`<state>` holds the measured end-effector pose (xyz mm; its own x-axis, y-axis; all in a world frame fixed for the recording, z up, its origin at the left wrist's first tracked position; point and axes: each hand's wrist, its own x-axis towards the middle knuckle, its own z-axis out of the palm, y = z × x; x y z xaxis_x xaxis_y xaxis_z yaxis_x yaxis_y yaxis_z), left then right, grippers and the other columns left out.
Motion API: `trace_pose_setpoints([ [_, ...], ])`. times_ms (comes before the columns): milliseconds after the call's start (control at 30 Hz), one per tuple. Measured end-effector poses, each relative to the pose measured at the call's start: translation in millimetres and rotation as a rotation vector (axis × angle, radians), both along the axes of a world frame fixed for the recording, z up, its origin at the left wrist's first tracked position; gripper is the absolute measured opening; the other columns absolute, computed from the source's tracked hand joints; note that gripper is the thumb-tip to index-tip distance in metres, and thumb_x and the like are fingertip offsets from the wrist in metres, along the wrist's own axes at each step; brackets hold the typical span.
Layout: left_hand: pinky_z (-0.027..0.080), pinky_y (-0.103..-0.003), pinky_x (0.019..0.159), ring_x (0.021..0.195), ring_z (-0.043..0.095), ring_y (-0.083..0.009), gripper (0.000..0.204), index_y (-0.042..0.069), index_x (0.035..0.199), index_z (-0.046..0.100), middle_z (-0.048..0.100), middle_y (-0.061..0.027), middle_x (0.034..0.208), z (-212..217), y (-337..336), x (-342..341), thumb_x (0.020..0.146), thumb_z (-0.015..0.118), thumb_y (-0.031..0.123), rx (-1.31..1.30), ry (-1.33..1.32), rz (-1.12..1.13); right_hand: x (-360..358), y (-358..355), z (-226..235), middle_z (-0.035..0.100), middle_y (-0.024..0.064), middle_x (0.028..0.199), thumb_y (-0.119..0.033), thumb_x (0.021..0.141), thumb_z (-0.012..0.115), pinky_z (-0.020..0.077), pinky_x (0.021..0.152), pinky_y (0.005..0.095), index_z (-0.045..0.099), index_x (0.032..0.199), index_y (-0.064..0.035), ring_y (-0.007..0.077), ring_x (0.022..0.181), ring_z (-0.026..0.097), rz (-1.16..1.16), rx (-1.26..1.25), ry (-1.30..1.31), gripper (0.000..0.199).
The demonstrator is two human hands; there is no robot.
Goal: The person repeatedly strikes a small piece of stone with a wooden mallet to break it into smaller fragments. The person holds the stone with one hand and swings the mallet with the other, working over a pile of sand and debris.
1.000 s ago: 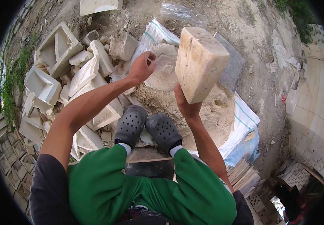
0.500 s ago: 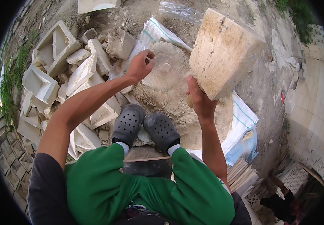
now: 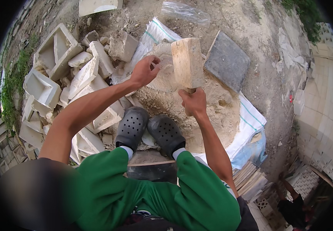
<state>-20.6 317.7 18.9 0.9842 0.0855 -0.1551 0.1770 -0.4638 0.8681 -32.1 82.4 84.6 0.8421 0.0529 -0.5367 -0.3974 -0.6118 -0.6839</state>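
Note:
My right hand (image 3: 194,102) is closed round the handle of a wooden mallet (image 3: 187,63), whose block-shaped, pale, worn head stands above the fist. Under the mallet lies crushed, cream-coloured rubble and powder (image 3: 216,123), heaped on a white woven sack (image 3: 247,115) with green stripes. My left hand (image 3: 146,71) hovers at the left of the mallet head over a flattish, dusty lump (image 3: 162,79). Its fingers are loosely curled, with a gap to the thumb, and nothing shows in them.
Broken pale mould pieces (image 3: 83,77) are piled at the left. A dark square slab (image 3: 228,59) lies right of the mallet. My grey clogs (image 3: 164,133) are at the heap's near edge. Stacked slats (image 3: 249,179) stand lower right, near another person (image 3: 293,210).
The mallet has swung down and to the left over the heap, uncovering the dark slab. My right hand moved left with it; my left hand has barely shifted.

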Motion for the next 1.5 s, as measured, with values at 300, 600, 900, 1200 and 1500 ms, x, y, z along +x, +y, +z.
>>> trace_pose_setpoints([
  [300,0.055,-0.041,0.080,0.086,0.070,-0.0298,0.034,0.005,0.115,0.072,0.069,-0.0154,0.107,0.1,-9.8,0.4,0.091,0.073,0.030,0.082,-0.024,-0.212,14.6,9.9,60.0,0.070,0.0076,0.068,-0.022,0.085,0.077,0.0508,0.051,0.0311,0.071,0.090,0.0035,0.0134,0.054,0.066,-0.152,0.371,-0.203,0.027],
  [600,0.055,-0.042,0.086,0.093,0.069,-0.0337,0.033,0.005,0.118,0.068,0.066,-0.0173,0.108,3.7,-16.4,7.2,0.092,0.070,0.026,0.085,-0.009,-0.222,-18.9,-2.8,11.7,0.064,0.0073,0.059,-0.021,0.085,0.077,0.0500,0.051,0.0312,0.067,0.077,0.0026,0.0157,0.050,0.064,-0.155,0.091,-0.040,0.027],
  [900,0.056,-0.039,0.078,0.085,0.072,-0.0292,0.031,-0.001,0.107,0.068,0.073,-0.0173,0.098,7.3,-23.5,5.4,0.092,0.073,0.026,-0.018,0.084,-0.132,-31.3,-9.4,-30.9,0.075,0.0218,0.088,-0.022,0.081,0.074,0.0570,0.076,0.0421,0.069,0.106,0.0051,0.0336,0.086,0.076,-0.019,-0.044,-0.082,0.037],
  [1200,0.057,-0.035,0.076,0.081,0.073,-0.0232,0.028,0.000,0.102,0.074,0.076,-0.0153,0.091,4.1,-19.7,3.4,0.088,0.077,0.025,-0.044,0.125,-0.053,-20.3,4.2,9.3,0.075,0.0183,0.092,-0.014,0.083,0.071,0.0573,0.072,0.0427,0.069,0.105,0.0028,0.0349,0.085,0.074,0.131,0.000,-0.519,0.028],
  [1500,0.056,-0.034,0.076,0.080,0.073,-0.0193,0.026,0.000,0.099,0.076,0.076,-0.0126,0.089,3.7,-20.7,5.2,0.087,0.077,0.023,-0.091,0.206,-0.020,-15.0,-19.6,-5.4,0.074,0.0222,0.089,-0.024,0.077,0.073,0.0562,0.075,0.0410,0.067,0.109,0.0061,0.0324,0.083,0.075,-0.061,-0.075,0.083,0.043],
])
